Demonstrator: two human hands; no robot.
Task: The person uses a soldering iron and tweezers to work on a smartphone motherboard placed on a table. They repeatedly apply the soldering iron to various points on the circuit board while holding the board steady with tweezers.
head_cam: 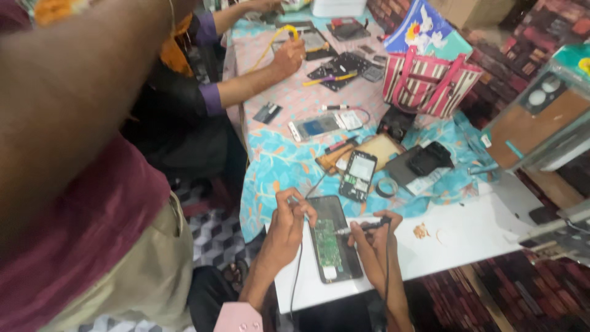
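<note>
At the lower centre of the frame:

- An opened phone (332, 247) lies back up, its green board exposed, on a white surface (467, 237).
- The left hand (286, 224) is closed, pinching a thin probe at the phone's upper edge.
- The right hand (375, 237) is closed round a dark pen-shaped tool (364, 229), its tip over the board and its cable trailing down.

Above, centre:

- A second opened phone (358, 174).
- A tape roll (386, 187).
- A turquoise and pink floral cloth (276, 160).

Upper right:

- A pink-and-white striped bag (430, 83).
- Behind it, a blue package with a colourful picture (424, 31).
- At the right edge, a brown cardboard box with round cut-outs (541, 117).

Top centre:

- A white box (338, 7).
- A co-worker's hand (287, 58) holding a yellow cable.

Lower right: dark red patterned floor (491, 295).
</note>
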